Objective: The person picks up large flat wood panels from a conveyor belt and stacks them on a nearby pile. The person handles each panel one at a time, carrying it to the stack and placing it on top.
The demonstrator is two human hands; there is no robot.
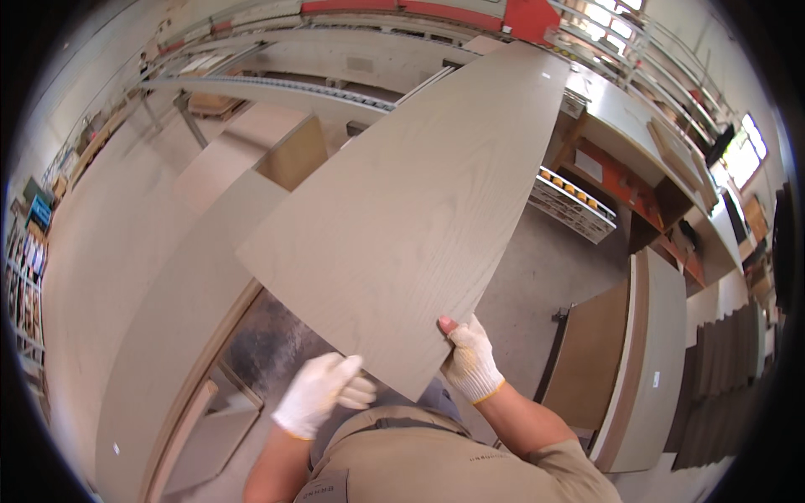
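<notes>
A long greyish-beige wood-grain board [419, 201] stretches away from me, its near corner close to my waist. My right hand [472, 360], in a white knit glove with a bare thumb tip, grips its right edge. The thumb lies on the top face, and the other fingers are hidden underneath. Beside the board's near left edge is my left hand [319, 394], also gloved. Its fingers are curled in with nothing visible in them; whether it touches the edge I cannot tell.
At the board's far end stands a red and grey machine [532, 21]. A roller rail [574, 201] with yellow wheels lies to its right. Large panels [180, 335] are stacked at left, more panels [650, 369] at right. A workbench [625, 126] stands at far right.
</notes>
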